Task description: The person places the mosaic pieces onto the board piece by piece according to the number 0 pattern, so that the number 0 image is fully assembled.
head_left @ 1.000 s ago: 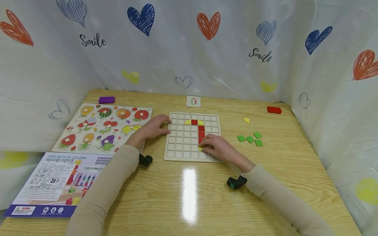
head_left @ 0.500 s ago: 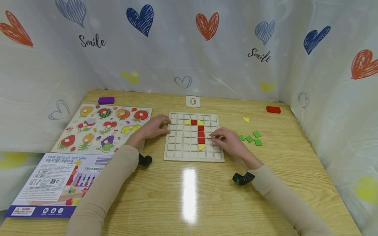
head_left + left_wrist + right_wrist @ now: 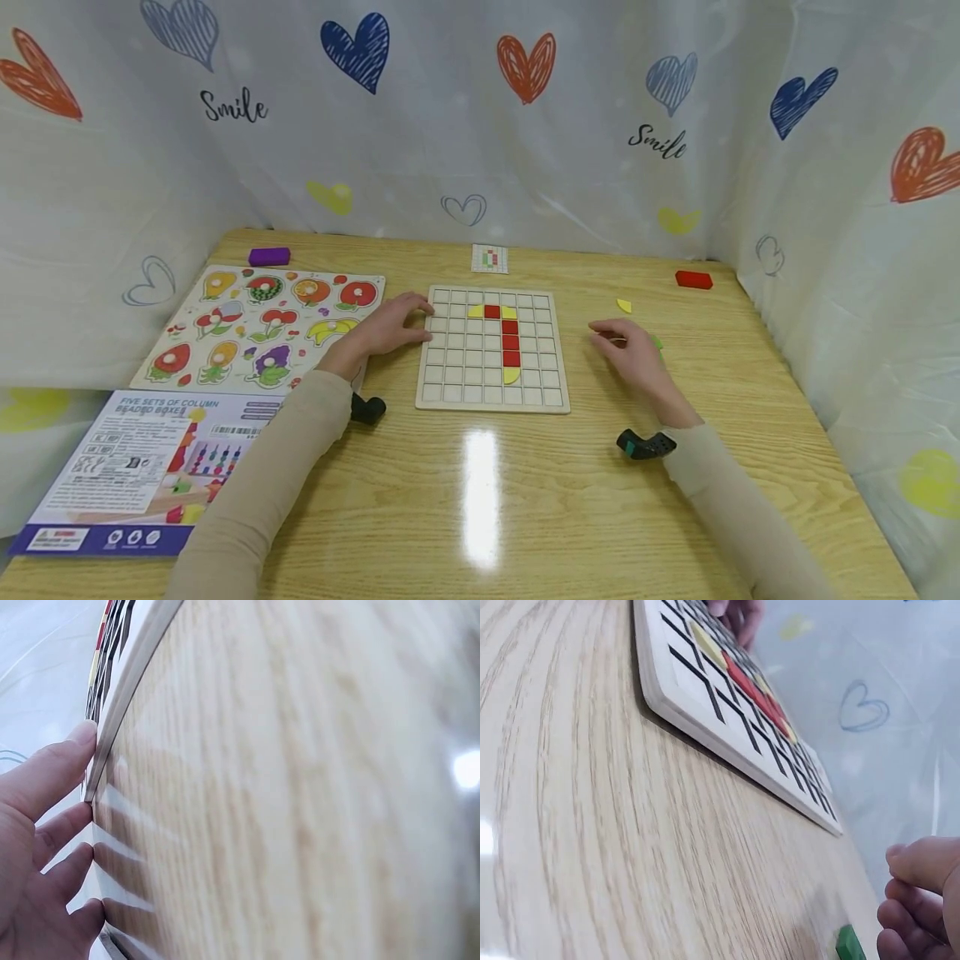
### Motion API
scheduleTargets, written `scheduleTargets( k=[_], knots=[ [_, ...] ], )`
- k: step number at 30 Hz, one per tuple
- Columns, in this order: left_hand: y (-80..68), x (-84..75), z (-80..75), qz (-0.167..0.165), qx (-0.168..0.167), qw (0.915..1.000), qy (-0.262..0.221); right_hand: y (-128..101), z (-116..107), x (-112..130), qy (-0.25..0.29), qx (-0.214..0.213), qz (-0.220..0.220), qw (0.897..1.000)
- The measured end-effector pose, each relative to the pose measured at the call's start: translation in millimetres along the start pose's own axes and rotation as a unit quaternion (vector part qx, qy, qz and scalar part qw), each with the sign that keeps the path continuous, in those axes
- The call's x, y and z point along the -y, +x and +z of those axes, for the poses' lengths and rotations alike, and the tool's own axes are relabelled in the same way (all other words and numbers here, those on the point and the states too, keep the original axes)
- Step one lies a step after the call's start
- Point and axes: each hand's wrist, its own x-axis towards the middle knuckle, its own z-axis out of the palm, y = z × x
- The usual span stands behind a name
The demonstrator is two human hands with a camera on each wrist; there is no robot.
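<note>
A pale wooden grid board (image 3: pixel 456 377) lies mid-table. Red square tiles (image 3: pixel 511 342) run down one of its columns, with a yellow rounded piece (image 3: pixel 512 376) at the bottom; one more red square sits between two yellow pieces above. My left hand (image 3: pixel 384 327) rests at the board's left edge, thumb and fingertips right at the rim. To the right of the board, my right hand (image 3: pixel 636 357) hovers with loosely bent fingers and nothing between them. Beneath it are green square tiles (image 3: pixel 849 943), mostly hidden by the hand in the head view. Behind lies a yellow quarter-round piece (image 3: pixel 624 306).
A small pattern card (image 3: pixel 490 259) lies behind the board. At left are a fruit peg puzzle (image 3: pixel 251 332) and a purple-edged box (image 3: pixel 112 467). A purple block (image 3: pixel 268 257) and a red block (image 3: pixel 693 280) stand near the back corners.
My right hand has let go of the yellow piece at the column's bottom and moved right, off the board to over the green tiles. The left hand has stayed put.
</note>
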Motion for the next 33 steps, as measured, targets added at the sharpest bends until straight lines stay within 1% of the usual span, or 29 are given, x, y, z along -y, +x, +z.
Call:
scheduleTargets(
  k=[4,7,9,13,17,20,24,26,28,30,33],
  knots=[
    [-0.2,-1.5,-0.5,0.001,-0.001,1.0,0.003,-12.2,-15.2,-11.2,0.006,-0.025,0.042,0.999],
    [-0.4,-1.4,-0.9,-0.001,0.0,1.0,0.004,-21.0,-25.3,-20.7,-0.012,-0.039,0.05,0.998],
    [-0.7,-1.1,-1.3,-0.003,0.001,1.0,0.003,-26.1,-29.7,-24.9,-0.036,-0.036,0.042,0.998],
    [-1.6,-0.3,-1.8,-0.006,-0.001,1.0,0.004,-30.5,-33.4,-28.8,-0.075,-0.025,0.01,0.997],
    [-2.6,-0.3,-1.7,-0.006,-0.003,1.0,0.004,-27.6,-33.1,-29.2,-0.092,-0.015,-0.014,0.996],
    [-2.6,-0.5,-1.3,-0.006,-0.002,1.0,0.002,-22.3,-31.9,-28.8,-0.106,0.007,-0.033,0.994],
    [-1.9,-1.2,-1.0,-0.007,0.0,1.0,0.0,-14.4,-28.7,-28.6,-0.132,0.038,-0.077,0.987],
    [-1.6,-2.0,-0.9,-0.007,0.0,1.0,-0.001,-11.6,-26.9,-28.2,-0.141,0.046,-0.101,0.984],
    [-1.2,-2.4,-0.7,-0.005,0.0,1.0,0.001,-9.5,-25.9,-27.4,-0.148,0.052,-0.116,0.981],
    [-1.1,-2.9,-0.8,-0.004,0.0,1.0,0.001,-7.7,-25.0,-26.8,-0.151,0.052,-0.122,0.98],
    [-1.0,-2.8,-0.6,-0.003,0.0,1.0,0.004,-5.1,-24.2,-25.8,-0.154,0.049,-0.118,0.98]
  ],
)
